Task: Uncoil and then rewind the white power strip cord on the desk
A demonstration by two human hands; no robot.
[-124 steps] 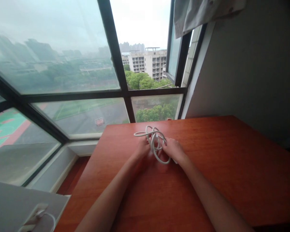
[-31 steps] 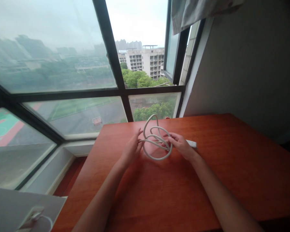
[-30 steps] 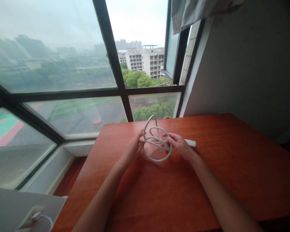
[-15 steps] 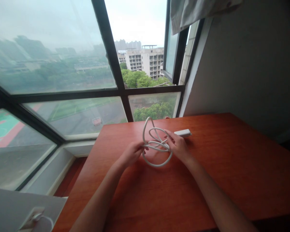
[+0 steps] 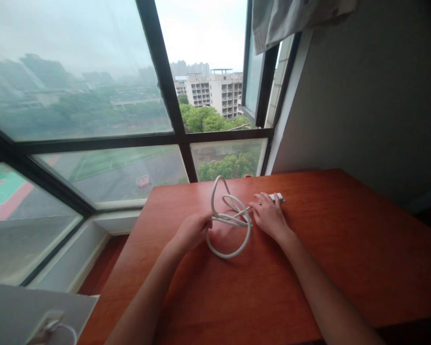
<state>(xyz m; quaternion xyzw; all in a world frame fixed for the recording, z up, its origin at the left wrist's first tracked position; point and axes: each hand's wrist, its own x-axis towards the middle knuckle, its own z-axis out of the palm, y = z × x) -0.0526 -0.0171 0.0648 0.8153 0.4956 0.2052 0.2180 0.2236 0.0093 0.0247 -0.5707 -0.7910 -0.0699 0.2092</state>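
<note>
A white cable [image 5: 227, 255] is bunched in loose loops over the table, one loop standing up at the far side. My left hand [image 5: 194, 232] is closed on the loops at their left side, fingertips partly hidden. At the cable's right end lies a white power strip [image 5: 279, 197], mostly covered by my hand. My right hand [image 5: 271, 215] has its fingers curved over this strip, gripping it from above. The thumb is near the spot where the cable meets the strip.
Beneath both hands is a reddish-brown wooden table [image 5: 215, 302]. Its far edge runs along a dark-framed window [image 5: 129, 141], whose right sash [image 5: 260, 86] stands ajar. A grey wall [image 5: 362, 105] rises at the right. A plugged-in wall socket [image 5: 46, 328] shows at the lower left.
My right hand has let go of the cable loops and moved right onto the power strip. My left hand keeps its hold, slightly farther left, and the lower loop hangs a little lower.
</note>
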